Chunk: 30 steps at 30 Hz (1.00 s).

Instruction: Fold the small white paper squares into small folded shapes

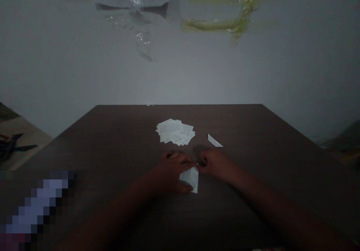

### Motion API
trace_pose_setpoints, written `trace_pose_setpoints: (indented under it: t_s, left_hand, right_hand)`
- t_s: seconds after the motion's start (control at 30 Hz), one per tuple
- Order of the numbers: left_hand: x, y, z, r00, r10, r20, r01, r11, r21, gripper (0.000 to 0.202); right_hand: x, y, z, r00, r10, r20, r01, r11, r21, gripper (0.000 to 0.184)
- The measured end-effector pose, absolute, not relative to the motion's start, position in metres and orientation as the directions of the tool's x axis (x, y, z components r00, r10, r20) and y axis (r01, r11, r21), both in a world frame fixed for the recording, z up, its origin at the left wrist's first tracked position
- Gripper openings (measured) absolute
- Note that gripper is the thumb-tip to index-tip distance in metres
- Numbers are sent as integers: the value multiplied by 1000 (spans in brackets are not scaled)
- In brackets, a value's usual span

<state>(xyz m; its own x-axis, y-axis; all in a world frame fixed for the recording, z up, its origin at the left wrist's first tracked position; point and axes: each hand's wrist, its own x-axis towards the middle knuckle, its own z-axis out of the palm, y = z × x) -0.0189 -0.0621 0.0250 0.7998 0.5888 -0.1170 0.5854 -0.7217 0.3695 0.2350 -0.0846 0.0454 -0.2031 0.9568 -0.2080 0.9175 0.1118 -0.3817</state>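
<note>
My left hand (173,172) lies on the dark wooden table (112,146), fingers curled over a small printed paper slip (191,179) and holding it by its left side. My right hand (215,165) is closed in a pinch at the slip's upper edge, its fingertips meeting those of my left hand. A fanned pile of several similar printed slips (176,132) lies just beyond both hands. A single narrow paper strip (215,141) lies to the right of the pile, close to my right hand.
A grey wall rises behind the table, with clear tape and yellowish tape (225,22) stuck on it. Dark scissors (12,146) lie on a lower surface at the far left. A blurred patch (36,206) covers the table's near left.
</note>
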Motion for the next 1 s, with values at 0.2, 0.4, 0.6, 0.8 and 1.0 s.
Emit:
trace_pose_setpoints:
  t_s: [0.2, 0.4, 0.6, 0.8, 1.0]
  left_hand:
    - [-18, -62, 23, 791, 605, -91, 590, -715, 376, 75]
    - [-19, -62, 21, 791, 604, -97, 593, -717, 367, 82]
    - [-19, -61, 23, 798, 597, -87, 580, -720, 381, 82]
    - [-17, -65, 29, 788, 609, -93, 596, -714, 368, 79]
    - [-18, -61, 22, 806, 583, -103, 575, -728, 374, 82]
  right_hand:
    - [225, -109, 45, -384, 876, -291, 857, 221, -466, 10]
    - [221, -128, 41, -441, 856, -269, 839, 286, -463, 14]
    - [225, -121, 39, -416, 868, -270, 839, 252, -482, 8]
    - [228, -105, 43, -331, 899, -288, 880, 184, -437, 18]
    - [237, -86, 44, -202, 950, -237, 940, 121, -318, 15]
